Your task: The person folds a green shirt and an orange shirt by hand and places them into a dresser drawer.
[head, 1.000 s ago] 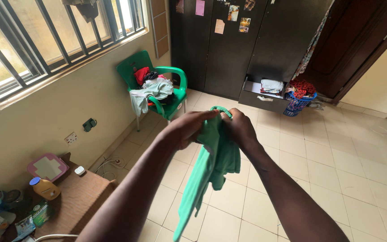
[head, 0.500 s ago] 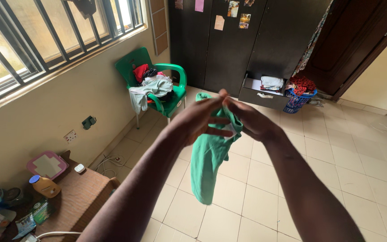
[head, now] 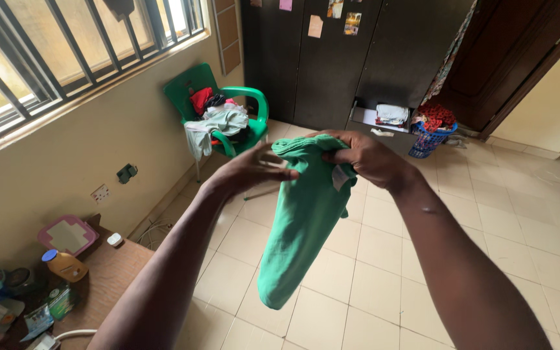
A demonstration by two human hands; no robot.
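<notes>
I hold a green garment [head: 303,220] in the air over the tiled floor. My right hand [head: 365,155] grips its top edge, near a small white label, and the cloth hangs down from there in a loose fold. Just left of the cloth, my left hand [head: 252,170] has its fingers spread and touches the upper part of the garment without clearly gripping it.
A green plastic chair [head: 253,107] piled with clothes stands under the barred window. A dark wardrobe [head: 332,65] has an open bottom drawer [head: 384,123] with folded clothes, a blue laundry basket [head: 429,144] beside it. A low brown table [head: 108,279] with bottles and a pink box sits bottom left.
Both hands held the bunched garment together before. Now my left hand has opened and shifted left, my right hand keeps the top edge, and the cloth hangs longer.
</notes>
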